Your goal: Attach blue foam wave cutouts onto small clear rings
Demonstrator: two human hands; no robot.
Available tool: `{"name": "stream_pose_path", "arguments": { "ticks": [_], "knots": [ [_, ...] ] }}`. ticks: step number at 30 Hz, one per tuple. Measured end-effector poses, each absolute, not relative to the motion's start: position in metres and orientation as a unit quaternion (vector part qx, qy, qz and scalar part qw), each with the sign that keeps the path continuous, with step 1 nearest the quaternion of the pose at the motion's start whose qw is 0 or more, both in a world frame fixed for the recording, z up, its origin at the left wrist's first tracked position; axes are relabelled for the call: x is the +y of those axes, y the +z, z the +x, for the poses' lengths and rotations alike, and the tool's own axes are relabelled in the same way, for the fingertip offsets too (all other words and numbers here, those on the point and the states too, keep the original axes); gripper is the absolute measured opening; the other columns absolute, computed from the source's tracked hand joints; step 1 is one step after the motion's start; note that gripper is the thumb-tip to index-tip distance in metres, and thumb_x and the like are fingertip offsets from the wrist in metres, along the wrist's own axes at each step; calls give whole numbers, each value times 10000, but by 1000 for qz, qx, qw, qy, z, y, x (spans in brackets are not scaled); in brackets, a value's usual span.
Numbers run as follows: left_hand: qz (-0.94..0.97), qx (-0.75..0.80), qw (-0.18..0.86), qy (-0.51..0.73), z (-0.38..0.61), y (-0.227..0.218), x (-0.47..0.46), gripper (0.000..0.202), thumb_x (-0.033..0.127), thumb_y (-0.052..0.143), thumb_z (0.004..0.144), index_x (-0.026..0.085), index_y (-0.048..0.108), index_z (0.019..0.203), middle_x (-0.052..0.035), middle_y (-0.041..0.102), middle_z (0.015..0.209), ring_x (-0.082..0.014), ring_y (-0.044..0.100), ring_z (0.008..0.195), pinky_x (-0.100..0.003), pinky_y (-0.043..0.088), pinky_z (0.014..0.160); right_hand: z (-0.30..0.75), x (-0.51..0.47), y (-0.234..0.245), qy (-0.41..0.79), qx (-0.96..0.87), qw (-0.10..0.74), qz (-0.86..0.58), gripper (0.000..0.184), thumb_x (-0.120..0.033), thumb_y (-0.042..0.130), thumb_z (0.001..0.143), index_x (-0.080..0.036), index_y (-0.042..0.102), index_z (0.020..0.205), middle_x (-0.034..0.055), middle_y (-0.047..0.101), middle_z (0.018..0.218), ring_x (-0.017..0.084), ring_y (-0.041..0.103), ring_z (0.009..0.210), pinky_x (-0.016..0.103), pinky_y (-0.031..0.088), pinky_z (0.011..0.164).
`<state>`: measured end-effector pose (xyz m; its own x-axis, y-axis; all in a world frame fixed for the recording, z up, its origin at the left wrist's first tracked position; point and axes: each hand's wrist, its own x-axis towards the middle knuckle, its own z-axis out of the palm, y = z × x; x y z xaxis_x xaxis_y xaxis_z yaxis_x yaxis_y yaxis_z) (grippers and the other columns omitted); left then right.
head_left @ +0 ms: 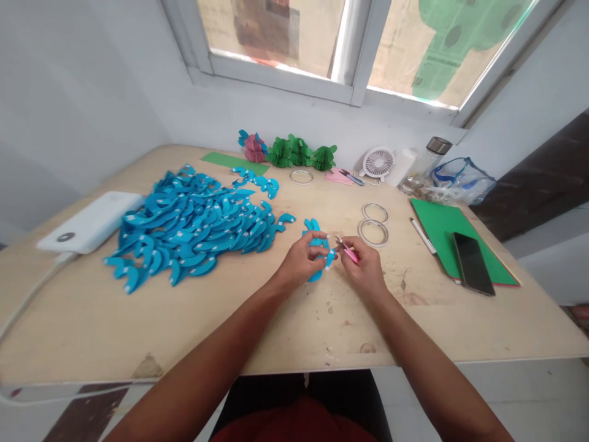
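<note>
My left hand (301, 261) is closed on a small stack of blue curved paper pieces (317, 240) in the middle of the wooden table (276, 331). My right hand (365, 270) grips a small pink tool (347, 250) with a metal tip, and the tip touches a white tab on the blue pieces. A big heap of the same blue pieces with white tabs (193, 224) lies to the left of both hands.
Two tape rings (373, 224) lie just beyond my right hand, a third (301, 177) farther back. A green pad (455, 245) with a black phone (473, 263) and a pen (422, 236) is at right. A white power bank (92, 222) sits at left. Folded paper shapes (299, 152), fan (378, 162) line the wall.
</note>
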<state>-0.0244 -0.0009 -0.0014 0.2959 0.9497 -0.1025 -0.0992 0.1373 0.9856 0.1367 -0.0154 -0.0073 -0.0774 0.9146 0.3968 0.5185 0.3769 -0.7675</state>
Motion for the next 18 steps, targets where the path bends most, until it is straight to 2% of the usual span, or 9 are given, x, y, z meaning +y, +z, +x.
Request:
{"name": "stream_pose_path", "arguments": {
  "ticks": [4, 8, 13, 18],
  "knots": [
    [504, 424, 625, 420, -24, 1, -2, 478, 207, 668, 558, 173, 498, 1004, -27, 693, 735, -143, 614, 615, -222, 422, 559, 137, -13, -6, 258, -617, 494, -556, 149, -258, 519, 768, -193, 592, 879, 7, 627, 746, 126, 533, 554, 235, 411, 516],
    [509, 424, 622, 417, -23, 1, -3, 481, 208, 667, 558, 179, 496, 1007, -22, 691, 743, -139, 611, 611, -207, 401, 535, 136, -10, -8, 315, -593, 504, -543, 221, -317, 594, 739, -194, 579, 922, 10, 620, 755, 145, 581, 626, 262, 462, 586],
    [518, 417, 615, 424, -20, -2, -4, 474, 204, 644, 577, 173, 509, 1030, 18, 659, 684, -94, 542, 525, -193, 371, 506, 133, -7, -16, 379, -584, 499, -516, 344, -289, 657, 682, -198, 569, 1002, 8, 633, 773, 148, 608, 665, 276, 485, 633],
    [518, 421, 612, 424, -19, -2, -4, 487, 234, 668, 580, 171, 511, 1037, 15, 654, 684, -105, 557, 558, -201, 386, 529, 133, -7, -15, 399, -573, 509, -504, 317, -262, 648, 682, -188, 576, 982, -10, 606, 713, 124, 562, 618, 244, 450, 583]
  ]
}}
